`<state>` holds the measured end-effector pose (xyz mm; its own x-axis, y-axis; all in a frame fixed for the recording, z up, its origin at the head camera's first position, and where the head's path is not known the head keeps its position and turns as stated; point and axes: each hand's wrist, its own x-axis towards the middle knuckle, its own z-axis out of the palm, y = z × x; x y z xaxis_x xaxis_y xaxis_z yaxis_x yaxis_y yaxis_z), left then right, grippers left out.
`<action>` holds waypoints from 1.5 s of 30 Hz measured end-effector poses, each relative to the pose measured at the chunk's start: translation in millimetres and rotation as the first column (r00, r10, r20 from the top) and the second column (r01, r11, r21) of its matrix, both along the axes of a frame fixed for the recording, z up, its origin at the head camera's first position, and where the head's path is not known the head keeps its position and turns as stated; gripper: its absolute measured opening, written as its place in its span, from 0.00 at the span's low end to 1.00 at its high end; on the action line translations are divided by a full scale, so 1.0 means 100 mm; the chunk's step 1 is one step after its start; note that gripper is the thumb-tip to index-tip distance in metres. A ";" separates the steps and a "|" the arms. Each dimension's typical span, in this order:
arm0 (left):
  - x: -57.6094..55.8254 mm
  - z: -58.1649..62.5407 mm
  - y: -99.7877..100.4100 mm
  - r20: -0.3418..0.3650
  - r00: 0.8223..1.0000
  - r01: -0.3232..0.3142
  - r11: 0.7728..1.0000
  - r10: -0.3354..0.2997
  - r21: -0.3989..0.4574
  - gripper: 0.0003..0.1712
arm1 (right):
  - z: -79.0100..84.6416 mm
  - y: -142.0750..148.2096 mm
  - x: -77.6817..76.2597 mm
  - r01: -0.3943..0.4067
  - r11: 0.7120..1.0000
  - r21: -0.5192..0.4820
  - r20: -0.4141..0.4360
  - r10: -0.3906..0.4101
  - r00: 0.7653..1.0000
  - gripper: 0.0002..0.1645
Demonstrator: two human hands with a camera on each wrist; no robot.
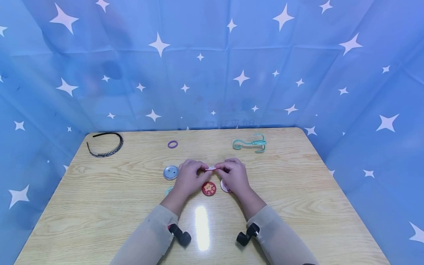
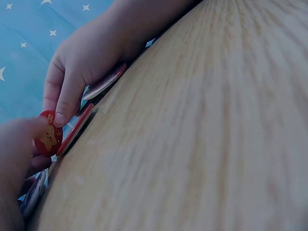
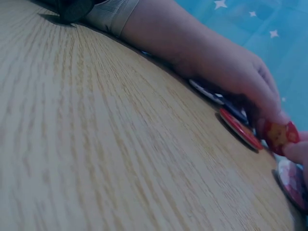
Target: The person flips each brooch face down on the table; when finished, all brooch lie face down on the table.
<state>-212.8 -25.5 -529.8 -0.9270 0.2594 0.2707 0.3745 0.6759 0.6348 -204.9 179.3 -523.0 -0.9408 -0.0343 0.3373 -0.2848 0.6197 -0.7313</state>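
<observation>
Above the middle of the table, my left hand [image 1: 191,176] and right hand [image 1: 233,175] pinch a small round red badge [image 2: 46,139] between them, one at each side. From the head view the badge shows nearly edge-on, its front turned away. A yellow star figure marks that front in both wrist views. On the table below lies a second red badge [image 1: 208,188] with a star. Partly covered by my right hand is a pink and white badge [image 1: 224,186]. Beside my left hand sits a silver-blue disc [image 1: 170,172], with a pale teal disc [image 1: 168,190] half hidden by the wrist.
At the back left of the wooden table [image 1: 109,206] lies a black toothed headband [image 1: 112,151]. A purple ring [image 1: 172,144] is at the back, left of centre. Toward the back right lies a teal hook hanger [image 1: 251,142]. A blue star-patterned curtain [image 1: 205,70] surrounds the back and sides.
</observation>
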 end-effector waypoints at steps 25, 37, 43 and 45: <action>0.01 0.01 -0.03 -0.004 1.000 0.009 0.997 -0.010 -0.076 0.14 | -0.03 -0.02 0.01 -0.031 0.988 0.150 -0.008 0.032 0.999 0.09; 0.03 0.00 -0.01 -0.041 0.999 0.017 0.990 -0.023 -0.142 0.19 | -0.03 0.02 -0.03 -0.035 0.998 -0.043 -0.003 0.035 0.999 0.09; 0.01 0.03 0.03 -0.073 0.996 0.033 0.984 -0.046 -0.174 0.22 | 0.00 0.06 -0.05 -0.013 0.990 -0.141 0.022 0.016 1.000 0.12; 0.00 0.05 0.04 -0.085 0.995 0.033 0.984 -0.049 -0.174 0.22 | 0.01 0.05 -0.07 -0.005 0.991 -0.133 0.010 0.006 1.000 0.12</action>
<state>-212.5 -21.8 -524.9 -0.8889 0.3466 0.2997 0.4539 0.7550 0.4732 -211.5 184.8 -522.0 -0.9440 0.0051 0.3298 -0.2802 0.5155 -0.8098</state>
